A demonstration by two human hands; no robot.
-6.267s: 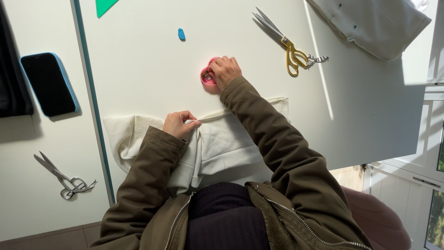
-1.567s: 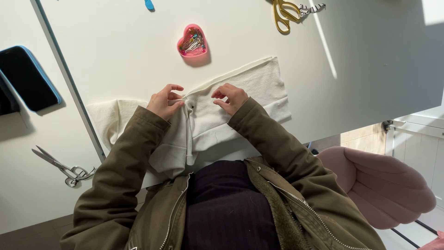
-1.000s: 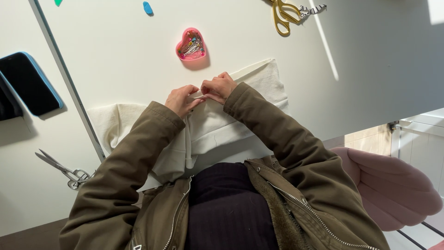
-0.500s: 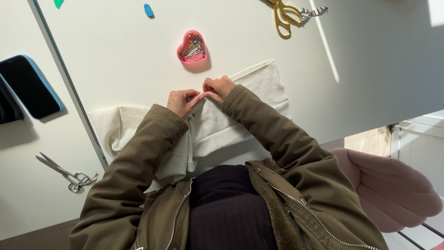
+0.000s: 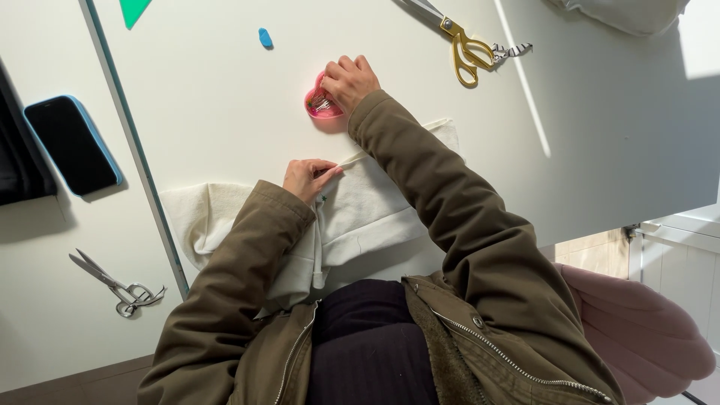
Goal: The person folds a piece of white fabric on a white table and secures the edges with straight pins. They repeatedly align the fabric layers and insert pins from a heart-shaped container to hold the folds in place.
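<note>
Since half a second ago the right hand (image 5: pixel 350 79) has left the cream cloth (image 5: pixel 375 214) and reached ahead to the pink heart-shaped pin dish (image 5: pixel 321 105), fingers curled into it, while the left hand (image 5: pixel 307 178) stays pinching the folded edge flat on the counter (image 5: pixel 225 97).

Right hand (image 5: pixel 351 77) reaches forward, fingertips inside the pink heart-shaped pin dish (image 5: pixel 321 103) on the white desk (image 5: pixel 217 97). Left hand (image 5: pixel 309 178) presses flat on the folded edge of the cream fabric (image 5: pixel 367 210), fingers pinching the fold. Gold-handled scissors (image 5: pixel 459 46) lie beyond the dish, well apart. Blue chalk piece (image 5: pixel 265 37) sits near the dish. Black phone (image 5: pixel 72 144) and small silver snips (image 5: pixel 114 280) lie across the desk seam
</note>
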